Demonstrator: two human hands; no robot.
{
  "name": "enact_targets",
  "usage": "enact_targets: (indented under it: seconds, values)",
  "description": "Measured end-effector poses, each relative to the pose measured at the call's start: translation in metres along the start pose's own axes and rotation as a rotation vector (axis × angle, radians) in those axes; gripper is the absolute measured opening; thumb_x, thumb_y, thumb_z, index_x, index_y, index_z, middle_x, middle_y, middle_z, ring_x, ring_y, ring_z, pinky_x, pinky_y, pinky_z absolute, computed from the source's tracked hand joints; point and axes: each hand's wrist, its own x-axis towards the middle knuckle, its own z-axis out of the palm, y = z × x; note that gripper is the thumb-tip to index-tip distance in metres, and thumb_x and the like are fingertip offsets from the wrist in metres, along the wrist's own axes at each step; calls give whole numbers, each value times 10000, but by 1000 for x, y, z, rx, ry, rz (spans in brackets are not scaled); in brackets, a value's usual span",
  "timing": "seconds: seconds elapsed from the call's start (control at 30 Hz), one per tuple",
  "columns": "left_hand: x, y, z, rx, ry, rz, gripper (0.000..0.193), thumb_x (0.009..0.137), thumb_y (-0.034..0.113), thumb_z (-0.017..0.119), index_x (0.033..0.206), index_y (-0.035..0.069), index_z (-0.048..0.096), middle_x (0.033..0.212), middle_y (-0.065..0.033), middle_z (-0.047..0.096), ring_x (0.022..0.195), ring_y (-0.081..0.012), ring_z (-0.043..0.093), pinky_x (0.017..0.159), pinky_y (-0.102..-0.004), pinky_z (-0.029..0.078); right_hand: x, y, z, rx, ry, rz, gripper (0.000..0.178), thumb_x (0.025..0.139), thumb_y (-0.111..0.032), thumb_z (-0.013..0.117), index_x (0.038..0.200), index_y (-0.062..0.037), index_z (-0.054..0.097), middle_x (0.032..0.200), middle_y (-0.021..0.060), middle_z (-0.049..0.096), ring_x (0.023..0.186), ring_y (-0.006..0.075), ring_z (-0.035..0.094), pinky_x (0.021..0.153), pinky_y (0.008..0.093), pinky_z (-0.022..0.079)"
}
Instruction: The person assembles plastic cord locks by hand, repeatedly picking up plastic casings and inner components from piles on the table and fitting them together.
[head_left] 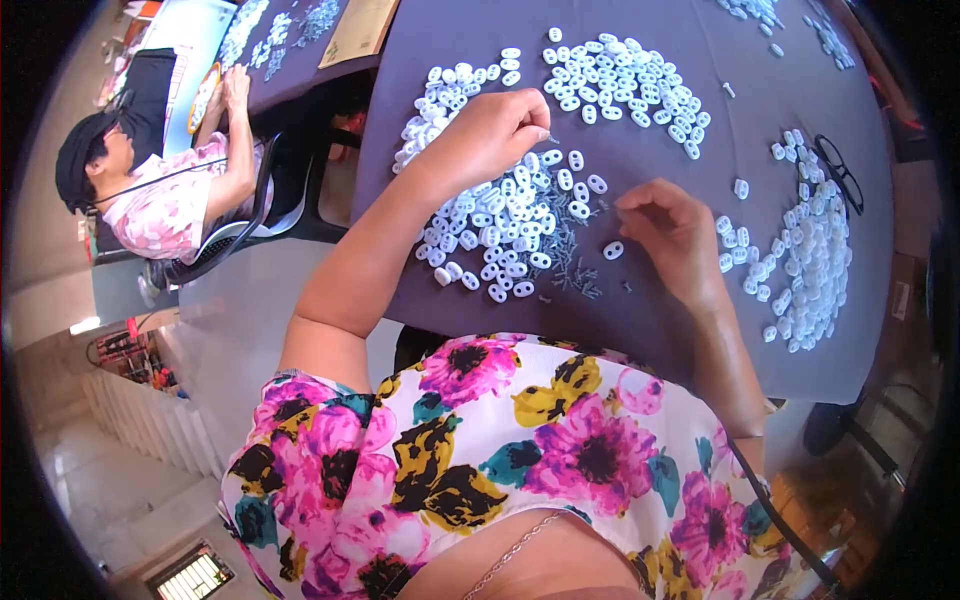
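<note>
My left hand [497,135] is closed in a pinch above the pile of white oval two-hole pieces [490,215]. A small grey screw shows at its fingertips. To the right, my right hand [672,228] has its thumb and fingers drawn together; what is between them, if anything, is too small to tell. Loose small grey screws [565,245] lie between the two hands, partly mixed with the white pieces. One single white piece [613,250] rests just left of my right hand.
Farther back spreads another group of white pieces [625,80]. A larger heap [815,265] lies at the right, beside black-framed glasses [838,172]. One lone screw [729,90] is on the dark tablecloth [690,30]. At the left, another person [165,185] sits at a table with small parts.
</note>
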Motion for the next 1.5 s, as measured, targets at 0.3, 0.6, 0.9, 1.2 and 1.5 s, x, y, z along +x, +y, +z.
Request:
enact_targets:
  seconds: [0.3, 0.6, 0.9, 1.2, 1.5]
  values:
    - [-4, -4, 0, -48, -13, -12, 77, 831, 56, 621, 870, -4, 592, 758, -59, 634, 675, -116, 589, 628, -270, 468, 1, 5, 0, -5, 3, -7, 148, 828, 108, 590, 951, 28, 610, 855, 27, 615, 784, 88, 596, 701, 229, 490]
    - [1, -5, -1, 14, 73, 65, 149, 841, 110, 624, 953, 14, 643, 851, -118, 655, 771, -215, 640, 707, -322, 501, 1, 2, -1, -16, 7, -1, 152, 822, 104, 592, 955, 31, 611, 860, 36, 616, 793, 96, 600, 708, 234, 492]
    - [67, -48, -44, 476, 327, 32, 265, 827, 174, 652, 1045, 25, 637, 958, -130, 660, 880, -271, 648, 784, -364, 509, 0, 1, 1, -20, 10, -37, 162, 803, 111, 592, 943, 34, 621, 877, 51, 602, 794, 113, 606, 710, 238, 491]
    - [58, -46, -31, 184, 70, -28, 163, 812, 119, 672, 921, 7, 630, 805, -97, 662, 761, -196, 642, 696, -318, 505, 1, -6, 1, -196, 13, -88, 157, 792, 102, 602, 923, 18, 628, 865, 65, 588, 768, 131, 596, 684, 250, 478]
    - [49, -45, -30, 244, 194, -15, 212, 823, 136, 659, 996, 14, 649, 903, -110, 676, 809, -207, 656, 742, -320, 512, 2, -2, 2, -170, 19, -140, 137, 811, 94, 593, 922, 18, 620, 862, 58, 573, 730, 121, 569, 663, 237, 463]
